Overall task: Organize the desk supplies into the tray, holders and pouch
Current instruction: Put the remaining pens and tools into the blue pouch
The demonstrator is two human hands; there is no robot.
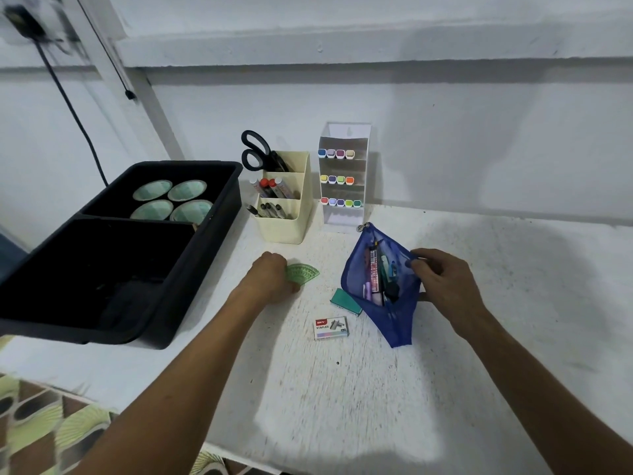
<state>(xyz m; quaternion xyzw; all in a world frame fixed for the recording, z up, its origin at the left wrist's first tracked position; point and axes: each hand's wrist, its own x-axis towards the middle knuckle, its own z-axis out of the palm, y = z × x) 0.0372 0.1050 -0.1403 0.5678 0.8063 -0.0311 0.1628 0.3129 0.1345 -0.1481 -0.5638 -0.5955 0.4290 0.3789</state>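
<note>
A blue mesh pouch (pixel 394 320) lies open on the white desk with pens and small items inside. My right hand (pixel 442 282) pinches its upper right edge and holds the mouth open. My left hand (pixel 272 279) grips a green protractor (pixel 305 274) on the desk, left of the pouch. A teal eraser-like block (pixel 346 302) sits against the pouch's left side. A staples box (pixel 331 328) lies just in front of it. The black tray (pixel 178 269) stands at the left.
Several tape rolls (pixel 171 200) fill the tray's back compartment. A cream holder (pixel 284 207) with scissors (pixel 258 150), markers and pens stands at the back. A white tiered rack (pixel 342 180) of colour markers is beside it, against the wall.
</note>
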